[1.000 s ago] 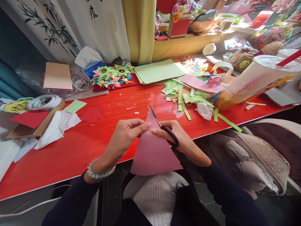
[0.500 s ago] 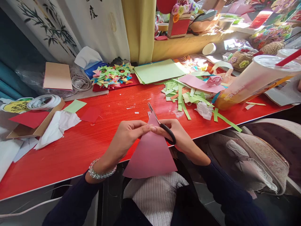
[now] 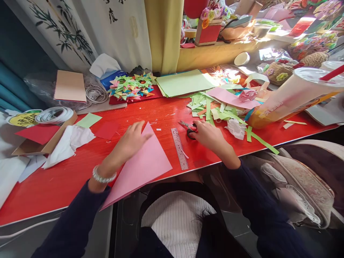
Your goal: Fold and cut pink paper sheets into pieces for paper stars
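A folded sheet of pink paper (image 3: 150,161) lies on the red table, its lower part sticking out past the front edge. Over the paper's left side is my left hand (image 3: 130,141), slightly blurred, with thumb and fingers apart. My right hand (image 3: 211,138) is closed at the black handles of a pair of scissors (image 3: 190,133). The scissors are at the tabletop with their blades pointing left. Between the pink paper and the scissors lies a clear ruler (image 3: 178,147), with a thin pink strip (image 3: 184,153) across it.
Green paper strips (image 3: 212,107) and a crumpled tissue (image 3: 235,129) lie beyond my right hand, near a large drink cup (image 3: 287,98). Folded paper stars (image 3: 131,86) and green sheets (image 3: 185,83) sit at the back. A cardboard box (image 3: 59,134) stands at the left.
The pink paper has gone from both hands down onto the table at the left. My right hand has moved right and forward with the scissors to the tabletop. The ruler is now uncovered.
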The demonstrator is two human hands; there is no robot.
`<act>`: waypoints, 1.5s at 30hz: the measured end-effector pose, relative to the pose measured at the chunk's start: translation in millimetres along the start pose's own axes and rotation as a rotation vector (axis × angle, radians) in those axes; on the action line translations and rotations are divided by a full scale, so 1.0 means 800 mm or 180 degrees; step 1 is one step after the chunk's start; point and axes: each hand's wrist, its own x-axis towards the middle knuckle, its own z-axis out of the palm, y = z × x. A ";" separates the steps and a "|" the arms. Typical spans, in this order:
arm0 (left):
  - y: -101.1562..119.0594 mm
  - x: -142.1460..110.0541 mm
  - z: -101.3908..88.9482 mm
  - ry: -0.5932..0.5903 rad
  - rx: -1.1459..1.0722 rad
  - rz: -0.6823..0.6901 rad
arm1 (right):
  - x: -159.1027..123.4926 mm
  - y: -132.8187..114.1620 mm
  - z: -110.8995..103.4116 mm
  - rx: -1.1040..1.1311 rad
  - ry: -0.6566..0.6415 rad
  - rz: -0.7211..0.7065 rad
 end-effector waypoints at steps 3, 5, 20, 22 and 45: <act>0.012 -0.061 0.002 -0.0343 0.1001 0.1081 | -0.007 -0.008 0.003 -0.0155 0.0046 -0.0068; 0.017 -0.099 0.003 -0.0323 0.1392 0.1338 | -0.014 -0.016 -0.003 -0.0193 0.0234 -0.0062; 0.063 -0.173 0.042 0.0414 0.2063 0.0926 | -0.156 -0.094 0.049 0.4924 -0.2289 0.0421; 0.073 -0.181 0.041 0.0420 0.2032 0.1022 | -0.160 -0.101 0.060 0.5092 -0.1924 0.0495; 0.095 -0.047 -0.080 -0.0677 -0.0988 -0.0084 | -0.066 -0.046 -0.063 0.4023 -0.0567 -0.0407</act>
